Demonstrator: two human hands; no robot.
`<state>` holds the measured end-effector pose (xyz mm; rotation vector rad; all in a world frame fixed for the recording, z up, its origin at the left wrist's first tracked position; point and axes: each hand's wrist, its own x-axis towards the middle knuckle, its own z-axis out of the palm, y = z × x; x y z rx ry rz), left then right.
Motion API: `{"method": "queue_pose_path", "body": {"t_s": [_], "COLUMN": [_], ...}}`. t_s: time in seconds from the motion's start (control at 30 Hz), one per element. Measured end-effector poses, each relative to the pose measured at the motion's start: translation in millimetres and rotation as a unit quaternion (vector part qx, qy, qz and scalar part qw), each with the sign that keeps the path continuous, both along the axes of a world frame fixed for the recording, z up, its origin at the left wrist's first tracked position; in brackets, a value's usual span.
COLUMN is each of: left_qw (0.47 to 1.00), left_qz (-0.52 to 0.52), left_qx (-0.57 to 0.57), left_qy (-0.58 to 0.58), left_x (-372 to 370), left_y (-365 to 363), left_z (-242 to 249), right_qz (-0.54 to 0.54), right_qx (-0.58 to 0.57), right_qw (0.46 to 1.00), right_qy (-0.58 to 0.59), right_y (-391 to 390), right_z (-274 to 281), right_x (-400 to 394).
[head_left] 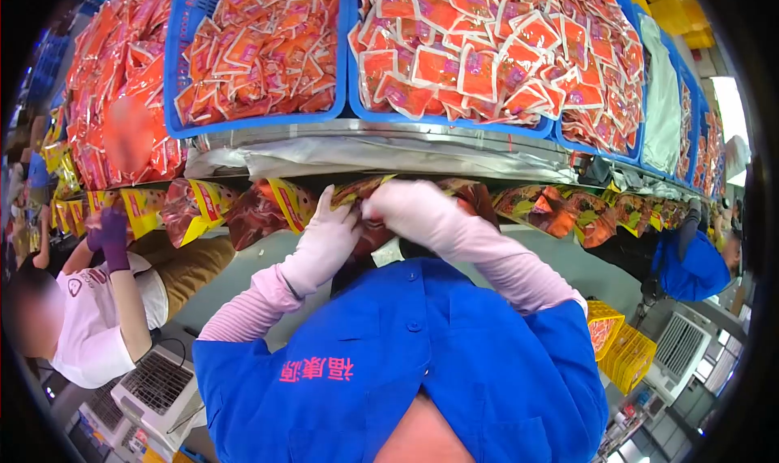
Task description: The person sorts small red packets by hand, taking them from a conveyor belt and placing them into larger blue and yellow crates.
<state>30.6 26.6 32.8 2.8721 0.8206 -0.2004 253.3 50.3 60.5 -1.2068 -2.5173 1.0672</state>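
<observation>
My left hand [326, 244], in a white glove, has its fingers closed on the edge of a red and yellow printed plastic bag [367, 189] in the row in front of my chest. One finger points up along the bag. My right hand [410, 210], gloved too, is at the same bag, just right of my left hand. Motion smears it, and its fingertips are hidden behind the glove. Similar bags hang on both sides, such as a bag [272, 214] left of my hands and a bag [526, 207] to the right.
Beyond the metal ledge [308, 142], blue crates [251, 127] hold many small red sachets [438, 65]. A person in white [93, 325] works at left, a person in blue [690, 260] at right. Yellow crates [626, 357] stand behind at right.
</observation>
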Motion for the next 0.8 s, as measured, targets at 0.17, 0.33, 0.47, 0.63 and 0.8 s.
{"method": "queue_pose_path", "body": {"t_s": [0.17, 0.33, 0.47, 0.63, 0.8], "left_qw": [0.991, 0.936, 0.930, 0.920, 0.898], "left_qz": [-0.023, 0.085, 0.216, 0.380, 0.432], "left_qx": [0.008, -0.215, 0.078, 0.039, -0.039], "left_qy": [-0.129, -0.267, -0.286, 0.091, 0.070], "left_x": [-7, -40, -49, -19, -42], "left_y": [7, 71, 192, 299, 296], "left_z": [-12, 30, 23, -118, -108], "right_qz": [0.091, 0.051, -0.270, -0.277, -0.273], "right_qx": [-0.237, -0.247, 0.109, 0.157, 0.207], "right_qw": [0.919, 0.952, 0.956, 0.888, 0.908], "right_qy": [-0.301, -0.176, -0.035, -0.332, -0.243], "right_y": [0, 33, 88, 149, 141], "right_z": [-174, -50, 26, -75, -91], "right_x": [-92, -82, -28, 16, 18]}}
